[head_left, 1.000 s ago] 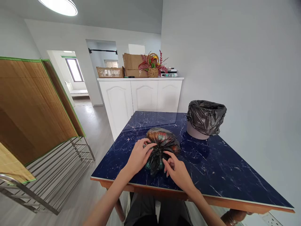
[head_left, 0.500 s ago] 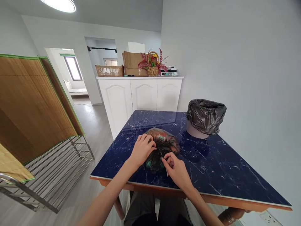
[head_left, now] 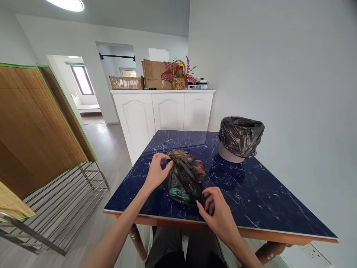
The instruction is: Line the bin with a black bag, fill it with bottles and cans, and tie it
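Observation:
A thin black plastic bag with reddish and green contents showing through lies near the front of the dark blue marble-patterned table. At its upper left, my left hand pinches the bag's plastic between thumb and fingers. My right hand is at the lower right of the bag, thumb and curled fingers closed on a dark end of the plastic. Between the hands the plastic is stretched diagonally over the bag.
A light bin lined with a black bag stands at the table's back right. Behind the table is a white cabinet bearing cardboard boxes and a flower basket. A metal rack with bamboo mats stands left.
My hands have moved apart, the left up and left, the right down and right. The gathered plastic between them is now drawn out in a long diagonal strip. The view has shifted slightly.

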{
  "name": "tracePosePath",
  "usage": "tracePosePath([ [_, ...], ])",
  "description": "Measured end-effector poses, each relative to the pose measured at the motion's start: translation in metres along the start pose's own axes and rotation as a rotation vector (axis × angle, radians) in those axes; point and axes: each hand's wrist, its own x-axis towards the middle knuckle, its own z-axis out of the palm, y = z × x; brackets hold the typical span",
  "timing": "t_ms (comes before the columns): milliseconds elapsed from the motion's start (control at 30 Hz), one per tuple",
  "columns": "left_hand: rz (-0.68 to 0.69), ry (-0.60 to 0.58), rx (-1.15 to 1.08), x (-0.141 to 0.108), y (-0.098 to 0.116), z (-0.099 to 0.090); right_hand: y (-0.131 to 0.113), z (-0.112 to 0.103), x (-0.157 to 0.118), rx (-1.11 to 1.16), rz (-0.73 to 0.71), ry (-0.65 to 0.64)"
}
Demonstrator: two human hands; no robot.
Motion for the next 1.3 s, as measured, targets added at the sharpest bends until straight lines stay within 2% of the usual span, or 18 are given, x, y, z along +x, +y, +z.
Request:
tracePosePath([
  [67, 0.057, -0.074, -0.01, -0.003, 0.009, 0.0, -0.01, 0.005, 0.011, 0.031, 0.013, 0.02],
  [133, 0.099, -0.107, -0.01, -0.003, 0.018, 0.002, -0.018, 0.011, 0.021, 0.056, 0.02, -0.017],
  [233, 0.096, -0.055, -0.035, 0.003, 0.025, 0.003, -0.024, 0.018, 0.027, 0.056, -0.006, -0.097],
  [367, 0.04, 0.03, -0.1, 0.011, 0.022, -0.004, -0.026, 0.02, 0.017, 0.042, -0.074, -0.158],
  [500, -0.036, 0.071, -0.187, 0.01, 0.021, -0.01, -0.03, 0.017, 0.015, 0.07, -0.018, 0.077],
  [567, -0.077, 0.072, -0.242, 0.009, 0.023, -0.009, -0.032, 0.016, 0.023, 0.09, -0.006, 0.127],
  [700, -0.176, 0.107, -0.356, 0.014, 0.023, -0.004, -0.035, 0.018, 0.037, 0.116, -0.014, -0.001],
  [800, -0.255, 0.144, -0.418, 0.02, 0.017, -0.005, -0.035, 0.015, 0.031, 0.071, -0.082, -0.109],
  [967, -0.325, 0.191, -0.445, 0.024, 0.007, -0.023, -0.036, -0.013, 0.0, -0.075, -0.266, -0.346],
  [1033, -0.323, 0.191, -0.433, 0.02, 0.006, -0.03, -0.039, -0.028, -0.011, -0.123, -0.317, -0.393],
  [1100, -0.319, 0.225, -0.408, 0.01, 0.008, -0.035, -0.044, -0.041, -0.019, -0.117, -0.329, -0.366],
  [1167, -0.284, 0.32, -0.333, -0.006, 0.011, -0.037, -0.053, -0.046, -0.019, -0.06, -0.301, -0.268],
  [1233, -0.173, 0.425, -0.192, -0.025, 0.017, -0.036, -0.062, -0.044, -0.014, 0.012, -0.247, -0.149],
  [1300, -0.007, 0.493, -0.033, -0.047, 0.025, -0.035, -0.07, -0.035, -0.003, 0.068, -0.186, -0.07],
])
